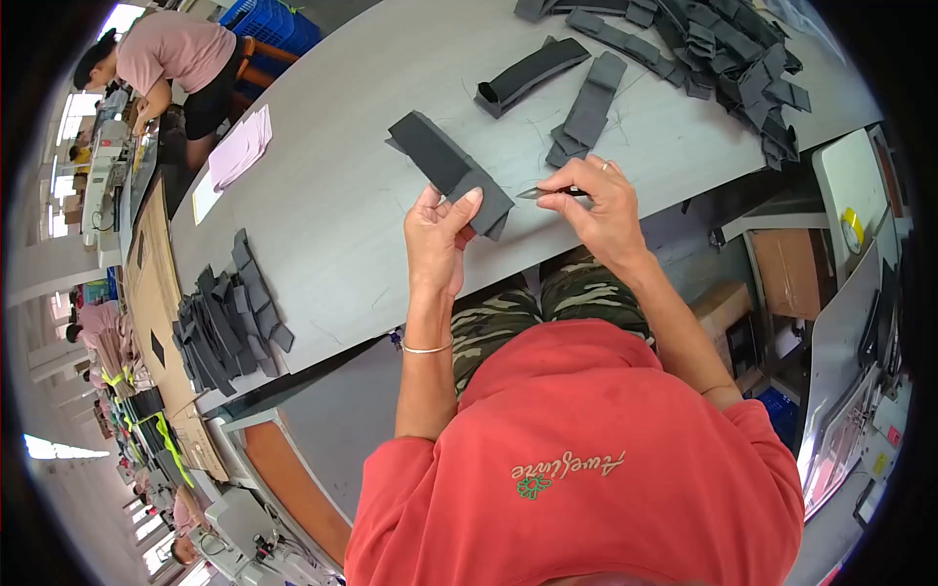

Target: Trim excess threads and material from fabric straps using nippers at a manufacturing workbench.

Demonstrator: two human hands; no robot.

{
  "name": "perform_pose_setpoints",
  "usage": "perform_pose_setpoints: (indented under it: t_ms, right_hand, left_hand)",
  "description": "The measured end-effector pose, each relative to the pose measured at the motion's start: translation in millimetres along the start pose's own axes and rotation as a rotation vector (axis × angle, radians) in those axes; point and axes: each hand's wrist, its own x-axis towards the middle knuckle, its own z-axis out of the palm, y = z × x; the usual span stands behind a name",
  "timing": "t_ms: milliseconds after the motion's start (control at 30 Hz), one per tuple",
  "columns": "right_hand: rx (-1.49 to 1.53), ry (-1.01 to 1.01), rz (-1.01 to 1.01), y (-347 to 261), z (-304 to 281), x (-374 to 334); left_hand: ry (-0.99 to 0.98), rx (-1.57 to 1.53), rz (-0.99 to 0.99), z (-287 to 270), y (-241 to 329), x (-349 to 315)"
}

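Note:
My left hand grips the near end of a folded dark grey fabric strip, thumb on top, fingers underneath. The strip slants away to the far left above the grey table. Just right of its near end, my right hand is closed on small thread snips, whose pointed metal tip faces the strip without touching it. Most of the snips are hidden in my fingers. Beyond my hands lie a looped dark strip and a flat folded one.
A large heap of dark strips covers the far right of the table. A smaller pile lies at the left edge, near pink papers. Loose threads are scattered about. A co-worker bends over a bench at far left.

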Motion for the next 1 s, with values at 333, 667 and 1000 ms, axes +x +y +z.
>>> perform_pose_setpoints:
  t_ms: [333, 667, 1000]
  right_hand:
    - [0.42, -0.033, -0.042, -21, -4, 15]
    - [0.853, -0.107, 0.319, -34, -1, 30]
    - [0.127, 0.047, 0.07, -17, -2, 27]
  left_hand:
    - [-0.012, 0.249, 0.0, 9, 30, -19]
    - [-0.248, 0.121, 0.125, 29, 24, -22]
    - [-0.16, -0.082, -0.029, 10, 28, -13]
